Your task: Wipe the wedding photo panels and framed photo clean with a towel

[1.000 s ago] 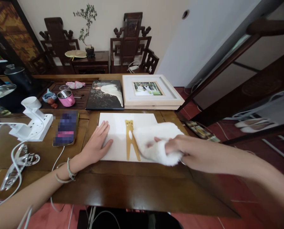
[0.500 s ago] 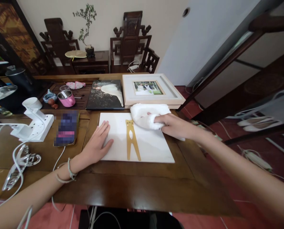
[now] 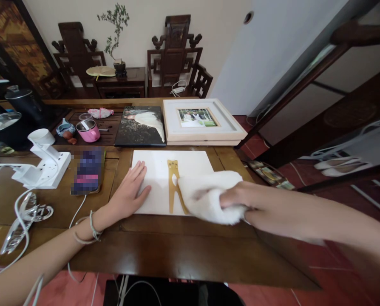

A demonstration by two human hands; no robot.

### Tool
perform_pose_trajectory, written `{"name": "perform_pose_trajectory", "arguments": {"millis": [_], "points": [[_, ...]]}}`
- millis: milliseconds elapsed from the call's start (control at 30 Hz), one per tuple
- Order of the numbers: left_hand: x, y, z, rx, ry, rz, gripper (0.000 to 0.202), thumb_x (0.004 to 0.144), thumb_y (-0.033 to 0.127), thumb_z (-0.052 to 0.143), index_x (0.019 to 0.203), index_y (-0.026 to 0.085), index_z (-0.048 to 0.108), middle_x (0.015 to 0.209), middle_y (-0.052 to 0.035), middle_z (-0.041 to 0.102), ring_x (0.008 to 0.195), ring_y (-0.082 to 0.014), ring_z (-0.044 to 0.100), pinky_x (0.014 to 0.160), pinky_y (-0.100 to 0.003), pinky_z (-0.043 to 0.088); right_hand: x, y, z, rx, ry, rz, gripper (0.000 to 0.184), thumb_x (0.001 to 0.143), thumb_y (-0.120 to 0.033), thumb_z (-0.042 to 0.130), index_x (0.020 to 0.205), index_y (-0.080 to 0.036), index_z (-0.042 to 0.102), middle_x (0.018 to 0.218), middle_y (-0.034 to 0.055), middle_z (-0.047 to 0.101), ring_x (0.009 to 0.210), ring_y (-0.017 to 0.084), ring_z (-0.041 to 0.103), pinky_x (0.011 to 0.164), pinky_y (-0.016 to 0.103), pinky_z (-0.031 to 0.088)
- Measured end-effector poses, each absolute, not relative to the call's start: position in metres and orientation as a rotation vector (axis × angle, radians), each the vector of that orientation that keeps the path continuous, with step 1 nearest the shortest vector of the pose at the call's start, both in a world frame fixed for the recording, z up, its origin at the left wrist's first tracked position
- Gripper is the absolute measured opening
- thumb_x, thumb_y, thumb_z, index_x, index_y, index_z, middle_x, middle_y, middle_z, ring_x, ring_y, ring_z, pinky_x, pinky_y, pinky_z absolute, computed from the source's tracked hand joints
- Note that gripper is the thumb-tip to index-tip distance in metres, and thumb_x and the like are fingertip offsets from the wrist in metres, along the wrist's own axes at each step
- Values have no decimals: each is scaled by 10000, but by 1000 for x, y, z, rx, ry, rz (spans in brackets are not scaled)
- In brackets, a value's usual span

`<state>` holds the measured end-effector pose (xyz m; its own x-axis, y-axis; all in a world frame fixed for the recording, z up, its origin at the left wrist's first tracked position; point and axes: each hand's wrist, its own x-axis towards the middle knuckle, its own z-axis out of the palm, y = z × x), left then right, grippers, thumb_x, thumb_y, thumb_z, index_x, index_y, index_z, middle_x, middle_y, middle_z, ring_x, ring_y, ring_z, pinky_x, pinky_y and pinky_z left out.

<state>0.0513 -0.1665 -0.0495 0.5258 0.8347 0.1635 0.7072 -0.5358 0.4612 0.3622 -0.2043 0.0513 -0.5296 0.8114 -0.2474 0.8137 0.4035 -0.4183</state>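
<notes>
A flat white board (image 3: 154, 170) lies on the brown wooden table, with a gold, two-legged metal stand piece (image 3: 171, 187) along its middle. My left hand (image 3: 129, 191) rests flat on the board's left edge, fingers stretched out. In my right hand (image 3: 241, 199) is a fluffy white cloth (image 3: 212, 187), bunched in the fingers. The cloth lies over the board's right front part and touches or covers the edge of the gold piece's right leg. Part of the board's right side is hidden beneath it.
Behind the board lie a framed photo (image 3: 196, 117) and a dark picture panel (image 3: 142, 125). To the left are a phone (image 3: 88, 172), a white power strip (image 3: 54, 170), a clear hair claw (image 3: 21, 225) and a pink cup (image 3: 88, 131). White cables loop at the far left.
My right hand has drawn the cloth from the board's back right corner toward its front right. The left hand has stayed in place on the board.
</notes>
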Motion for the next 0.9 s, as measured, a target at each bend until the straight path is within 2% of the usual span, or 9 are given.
{"name": "perform_pose_trajectory", "arguments": {"millis": [133,200,233,300,367,567,700,800,900], "points": [[51,-166,-50,2436,1276,535,568,970,343,387,1482,148,236,1571,-159,226,1470,-254,134,1187,-510,161,344,-166,30,1559,2672,-628,413,689,-34,421,983,-192,665,891,74,693,955,275,651,838,383,508],[51,-166,-51,2439,1281,537,569,970,341,386,1478,127,246,1570,-169,225,1470,-254,137,1191,-498,154,328,-155,19,1583,2713,-509,463,700,21,388,1055,-141,638,1040,129,693,1120,314,594,965,472,445],[51,-166,-51,2441,1282,541,568,970,340,387,1476,121,250,1569,-171,226,1470,-252,138,1193,-492,149,319,-154,14,1586,2732,-464,499,697,44,377,1104,-117,619,1184,162,652,1235,341,513,1029,532,378],[50,-166,-52,2447,1276,556,567,969,340,390,1473,118,255,1567,-174,231,1470,-251,140,1195,-488,144,305,-163,8,1553,2758,-431,554,679,75,371,1157,-90,595,1442,182,460,1396,384,270,1096,624,236],[50,-166,-53,2450,1270,570,566,970,342,391,1472,120,255,1567,-173,233,1470,-251,140,1194,-493,146,294,-183,6,1481,2770,-468,574,647,94,380,1133,-100,615,1534,151,320,1429,391,120,1107,654,187],[51,-166,-53,2448,1266,566,567,970,351,391,1476,145,243,1573,-158,222,1471,-259,133,1190,-506,159,282,-239,17,1229,2766,-690,467,559,66,444,867,-181,692,1492,65,406,1405,411,196,1065,714,223],[51,-166,-52,2447,1264,561,571,966,347,391,1476,136,244,1570,-167,227,1470,-256,139,1190,-501,158,284,-222,21,1302,2757,-642,579,575,104,411,995,-186,686,1492,77,403,1415,359,207,1083,658,269],[51,-166,-52,2445,1264,563,568,967,342,394,1479,147,243,1570,-162,230,1469,-254,141,1188,-504,160,290,-189,16,1399,2777,-512,619,613,115,396,1117,-145,645,1522,118,343,1428,356,147,1087,682,222],[51,-166,-52,2437,1263,560,577,970,345,395,1490,171,219,1576,-148,218,1469,-259,140,1184,-518,163,294,-165,7,1407,2853,-434,646,617,118,388,1155,-148,628,1526,113,343,1431,356,137,1077,708,195]]}}
